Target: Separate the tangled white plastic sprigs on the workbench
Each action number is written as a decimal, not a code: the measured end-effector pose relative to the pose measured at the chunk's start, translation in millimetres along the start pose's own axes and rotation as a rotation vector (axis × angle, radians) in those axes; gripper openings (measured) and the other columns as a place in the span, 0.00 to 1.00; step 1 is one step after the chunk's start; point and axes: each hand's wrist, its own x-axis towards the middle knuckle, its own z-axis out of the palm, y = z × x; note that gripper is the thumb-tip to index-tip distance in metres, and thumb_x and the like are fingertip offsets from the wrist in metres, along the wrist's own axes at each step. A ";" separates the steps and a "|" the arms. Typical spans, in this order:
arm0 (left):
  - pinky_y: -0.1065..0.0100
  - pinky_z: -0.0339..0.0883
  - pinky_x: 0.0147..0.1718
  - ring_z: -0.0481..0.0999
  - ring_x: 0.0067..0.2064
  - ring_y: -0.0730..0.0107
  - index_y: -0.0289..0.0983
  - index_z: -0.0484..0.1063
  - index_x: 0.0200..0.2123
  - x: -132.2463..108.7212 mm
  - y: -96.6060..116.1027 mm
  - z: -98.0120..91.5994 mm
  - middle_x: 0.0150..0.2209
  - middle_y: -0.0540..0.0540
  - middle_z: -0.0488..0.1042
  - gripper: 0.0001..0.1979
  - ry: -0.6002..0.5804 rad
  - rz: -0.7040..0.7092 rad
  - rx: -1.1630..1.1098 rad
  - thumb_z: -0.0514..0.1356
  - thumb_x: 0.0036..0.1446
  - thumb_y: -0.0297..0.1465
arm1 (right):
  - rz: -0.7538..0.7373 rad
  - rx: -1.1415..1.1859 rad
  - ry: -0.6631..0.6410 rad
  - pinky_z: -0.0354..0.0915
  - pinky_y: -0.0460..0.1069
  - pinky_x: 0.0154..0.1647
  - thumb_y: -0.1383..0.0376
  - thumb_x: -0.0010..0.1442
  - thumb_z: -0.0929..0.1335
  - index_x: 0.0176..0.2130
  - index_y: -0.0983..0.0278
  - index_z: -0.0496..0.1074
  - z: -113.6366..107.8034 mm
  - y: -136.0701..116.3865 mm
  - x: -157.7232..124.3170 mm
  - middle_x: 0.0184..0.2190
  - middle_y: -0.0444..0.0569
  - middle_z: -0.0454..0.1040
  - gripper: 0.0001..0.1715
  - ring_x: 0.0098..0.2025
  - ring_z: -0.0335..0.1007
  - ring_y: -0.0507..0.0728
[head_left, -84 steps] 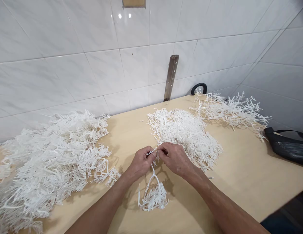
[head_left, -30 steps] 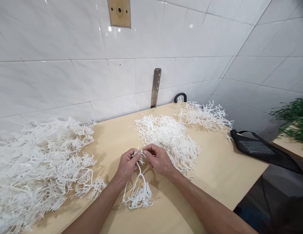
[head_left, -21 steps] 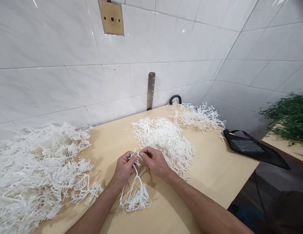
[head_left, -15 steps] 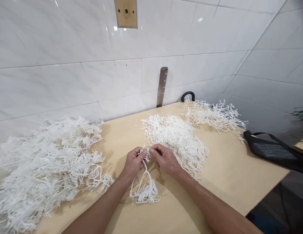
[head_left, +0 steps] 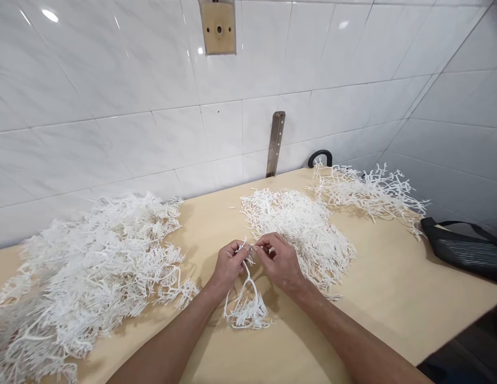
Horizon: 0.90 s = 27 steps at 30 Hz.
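Observation:
My left hand (head_left: pixel 231 262) is closed, pinching a white, plastic-looking branched sprig (head_left: pixel 250 290) between thumb and fingers. The sprig's forked stem hangs below the hand, and its dense cluster of thin twigs rests low over the table. Close beside it, my right hand (head_left: pixel 278 260) is closed too, thumb and forefinger pinched at the fine twig tips at the sprig's upper end. Whether a loose bit lies in that pinch is too small to see. Just behind my right hand lies a heap of short loose white pieces (head_left: pixel 308 229).
A large pile of bushy white sprigs (head_left: pixel 108 266) covers the left of the tan table (head_left: pixel 392 288). Barer white branches (head_left: pixel 368 189) lie at the back right, near a black curved handle (head_left: pixel 320 158). A black mesh bag (head_left: pixel 460 248) sits at the right edge. A metal bracket (head_left: pixel 276 144) stands against the tiled wall.
The view has turned slightly left, so everything sits further right in it. My right fingers have shifted a little at the twig tips; both hands stay on the same sprig.

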 end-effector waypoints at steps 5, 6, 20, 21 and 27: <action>0.77 0.43 0.15 0.51 0.15 0.85 0.35 0.70 0.27 -0.3 3.5 1.4 0.17 0.57 0.61 0.20 0.018 -0.010 -0.009 0.70 0.44 0.45 | -0.007 -0.008 -0.021 0.67 0.48 0.32 0.68 0.64 0.66 0.37 0.62 0.73 4.2 4.5 -0.5 0.33 0.48 0.74 0.06 0.31 0.69 0.53; 0.77 0.43 0.15 0.50 0.15 0.85 0.35 0.69 0.27 -0.5 4.4 2.0 0.17 0.57 0.61 0.20 0.020 -0.015 -0.005 0.70 0.44 0.45 | -0.001 -0.010 -0.020 0.67 0.48 0.32 0.68 0.63 0.66 0.36 0.62 0.74 4.5 5.4 -0.4 0.33 0.48 0.74 0.06 0.31 0.69 0.53; 0.75 0.49 0.19 0.56 0.19 0.80 0.35 0.73 0.29 -10.2 4.3 9.4 0.18 0.55 0.62 0.17 0.008 0.087 0.196 0.67 0.48 0.44 | 0.128 -0.033 -0.214 0.67 0.49 0.34 0.65 0.60 0.67 0.33 0.61 0.78 -18.6 4.1 11.7 0.30 0.48 0.79 0.09 0.32 0.73 0.55; 0.75 0.50 0.19 0.56 0.19 0.80 0.35 0.72 0.29 -10.3 4.7 9.1 0.18 0.55 0.62 0.17 0.005 0.084 0.189 0.67 0.48 0.44 | 0.144 -0.018 -0.216 0.67 0.49 0.33 0.64 0.61 0.67 0.33 0.62 0.78 -19.6 4.0 11.9 0.29 0.47 0.79 0.09 0.31 0.73 0.54; 0.75 0.51 0.20 0.57 0.20 0.80 0.34 0.73 0.29 -10.4 3.0 5.2 0.19 0.54 0.63 0.18 -0.010 0.076 0.170 0.67 0.48 0.44 | 0.235 0.013 -0.257 0.66 0.47 0.25 0.60 0.61 0.65 0.32 0.64 0.76 -18.4 0.4 10.0 0.26 0.48 0.77 0.13 0.25 0.72 0.54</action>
